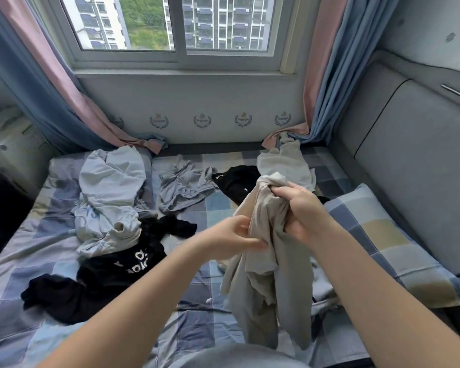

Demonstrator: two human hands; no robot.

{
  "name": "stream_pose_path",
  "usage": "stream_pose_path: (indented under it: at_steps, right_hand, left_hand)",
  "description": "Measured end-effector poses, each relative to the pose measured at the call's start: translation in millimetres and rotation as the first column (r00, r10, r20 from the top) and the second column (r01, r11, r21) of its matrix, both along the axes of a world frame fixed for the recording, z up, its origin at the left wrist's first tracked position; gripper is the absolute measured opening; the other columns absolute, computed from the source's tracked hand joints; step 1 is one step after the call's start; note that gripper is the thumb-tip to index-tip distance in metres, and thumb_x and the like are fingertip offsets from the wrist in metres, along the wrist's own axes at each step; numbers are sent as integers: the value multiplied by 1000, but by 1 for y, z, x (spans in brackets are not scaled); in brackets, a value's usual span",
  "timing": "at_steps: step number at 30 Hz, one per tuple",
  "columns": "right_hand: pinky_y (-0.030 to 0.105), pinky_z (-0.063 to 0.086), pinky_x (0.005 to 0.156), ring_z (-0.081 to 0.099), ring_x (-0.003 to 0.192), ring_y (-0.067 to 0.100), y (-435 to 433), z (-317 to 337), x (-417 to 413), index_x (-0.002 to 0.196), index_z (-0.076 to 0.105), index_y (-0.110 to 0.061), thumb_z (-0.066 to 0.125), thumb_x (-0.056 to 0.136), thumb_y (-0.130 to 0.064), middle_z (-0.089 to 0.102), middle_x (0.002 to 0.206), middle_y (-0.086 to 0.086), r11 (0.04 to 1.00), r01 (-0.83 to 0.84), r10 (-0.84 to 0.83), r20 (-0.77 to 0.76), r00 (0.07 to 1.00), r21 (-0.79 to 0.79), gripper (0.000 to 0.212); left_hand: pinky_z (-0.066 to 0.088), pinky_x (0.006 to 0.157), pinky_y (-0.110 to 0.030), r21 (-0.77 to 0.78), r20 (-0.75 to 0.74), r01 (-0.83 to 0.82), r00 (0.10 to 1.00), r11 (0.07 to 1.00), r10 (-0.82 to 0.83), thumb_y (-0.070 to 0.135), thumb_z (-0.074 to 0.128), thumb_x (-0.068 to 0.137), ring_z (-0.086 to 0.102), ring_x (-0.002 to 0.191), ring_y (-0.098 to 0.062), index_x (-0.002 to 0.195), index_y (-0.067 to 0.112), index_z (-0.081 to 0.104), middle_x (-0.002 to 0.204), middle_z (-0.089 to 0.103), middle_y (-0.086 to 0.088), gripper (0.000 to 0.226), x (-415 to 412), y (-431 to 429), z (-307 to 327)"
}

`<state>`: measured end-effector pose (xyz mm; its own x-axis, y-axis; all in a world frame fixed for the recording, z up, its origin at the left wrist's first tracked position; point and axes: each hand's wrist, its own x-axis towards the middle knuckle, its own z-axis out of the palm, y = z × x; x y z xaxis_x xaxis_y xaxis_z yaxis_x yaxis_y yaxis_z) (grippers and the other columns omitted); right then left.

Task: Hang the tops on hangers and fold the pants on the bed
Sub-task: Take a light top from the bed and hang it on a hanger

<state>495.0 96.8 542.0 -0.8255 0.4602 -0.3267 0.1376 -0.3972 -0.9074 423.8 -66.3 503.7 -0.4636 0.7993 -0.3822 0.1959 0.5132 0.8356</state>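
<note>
So I'm on the head cam here. The right hand (303, 211) has its fingers (284, 193) bunched tight round the top of a beige garment (271, 274), held up off the bed (50, 328) just right of centre, with the rest dangling toward 5 o'clock. The left hand (234, 240) pinches a fold of the same cloth a bit lower, thumb on the near side. Honestly I can't tell yet if it's a top or pants, it's too scrunched. My take: don't fold anything yet. Let go of the wad, work both hands along an edge until I find a waistband or shoulder seams, then shake it out flat. If it's pants, lay them on the bare sheet at 6 o'clock, well apart from the other clothes. The rest are loose on the bed: a pale grey pile (109, 187) at 10 o'clock, a black lettered piece (122, 266) just below it at 8, grey shorts (182, 185) at 12, and a black item (236, 181) and a cream piece (284, 163) around 1. As for containers, I don't see a basket, and no hangers either, so any tops will have to wait.
</note>
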Motion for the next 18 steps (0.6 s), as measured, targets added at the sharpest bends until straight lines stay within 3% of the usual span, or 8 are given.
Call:
stream_pose_path:
  at_steps: [3,6,9,13,15,18]
  right_hand:
    - [32,57,85,68,88,22,-3,15,-2,117,66,-1,44,103,-3,69,96,17,998,33,-39,-105,994,-62,27]
    - [28,59,74,70,76,16,1,26,-2,101,71,-5,44,103,-7,72,84,10,990,74,-91,-146,985,-121,27]
    - [26,59,72,72,73,15,7,32,2,84,78,-8,42,104,-15,73,82,7,981,59,-89,-160,983,-184,42]
    - [35,55,92,71,91,22,11,38,5,104,72,-3,44,103,-21,73,99,12,970,34,-78,-180,981,-239,34]
    - [39,53,97,69,99,24,13,37,4,111,69,-2,44,102,-21,72,105,14,970,30,-80,-198,977,-242,34]
    - [36,57,92,71,96,23,16,36,5,109,69,-4,42,104,-22,73,102,12,972,31,-78,-194,978,-233,34]
  left_hand:
    - [56,84,-24,58,-69,-20,997,998,24,31,75,86,69,95,-3,111,25,71,103,75,12,25,13,10,-13]
    - [57,88,-37,58,-124,-74,989,996,80,27,71,91,71,95,-15,105,18,74,98,77,5,17,12,10,-22]
    - [54,91,-39,-36,-194,-11,981,999,4,22,73,88,66,103,-21,119,18,65,111,71,2,33,5,5,-32]
    - [52,90,-30,-142,-305,34,949,989,-76,15,70,84,60,115,-19,133,27,54,121,65,6,53,3,-1,-55]
    - [52,87,-30,-98,-321,-50,947,994,16,15,65,87,62,114,-20,129,27,61,122,69,1,44,4,-1,-64]
    - [48,74,-22,58,-334,-206,918,977,213,10,60,90,66,104,-22,112,22,73,105,74,2,28,0,-3,-69]
